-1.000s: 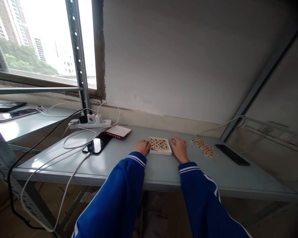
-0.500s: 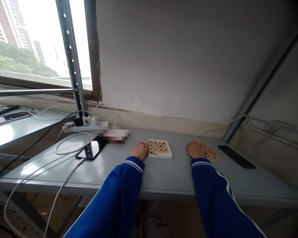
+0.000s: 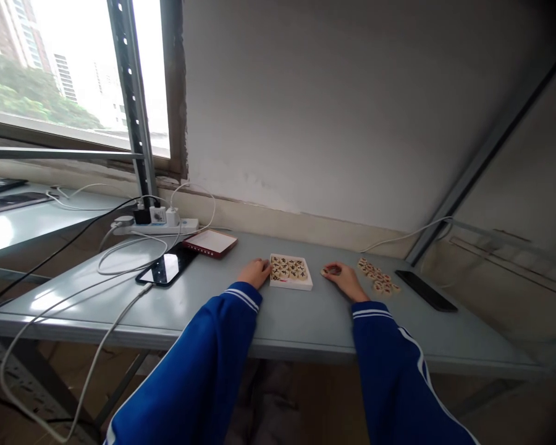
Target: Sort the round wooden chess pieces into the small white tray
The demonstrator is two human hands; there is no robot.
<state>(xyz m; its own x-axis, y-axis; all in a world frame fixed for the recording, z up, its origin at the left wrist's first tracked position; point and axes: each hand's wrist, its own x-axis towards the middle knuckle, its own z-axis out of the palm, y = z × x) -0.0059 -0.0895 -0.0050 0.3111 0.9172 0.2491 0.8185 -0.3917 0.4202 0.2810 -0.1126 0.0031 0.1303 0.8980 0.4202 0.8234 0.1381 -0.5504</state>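
A small white box (image 3: 291,285) of Chinese chess pieces with black characters (image 3: 290,268) lies on the grey table. At its left side, my left hand (image 3: 256,272) is closed against the edge and steadies it. My right hand (image 3: 345,279) is to the right of the box, pinching one round chess piece (image 3: 324,272) between thumb and fingers just above the table. Farther right lies a loose cluster of chess pieces with red characters (image 3: 375,273).
A dark red box lid (image 3: 217,248) rests at the back left beside a phone (image 3: 167,268) on a cable. A white power strip (image 3: 185,227) with chargers stands behind them. On the right lies a long black slab (image 3: 425,290). The wall (image 3: 324,123) rises behind the table.
My right hand has moved left from the red-character pieces toward the box, carrying one chess piece. My left hand remains at the box. The view has shifted slightly.
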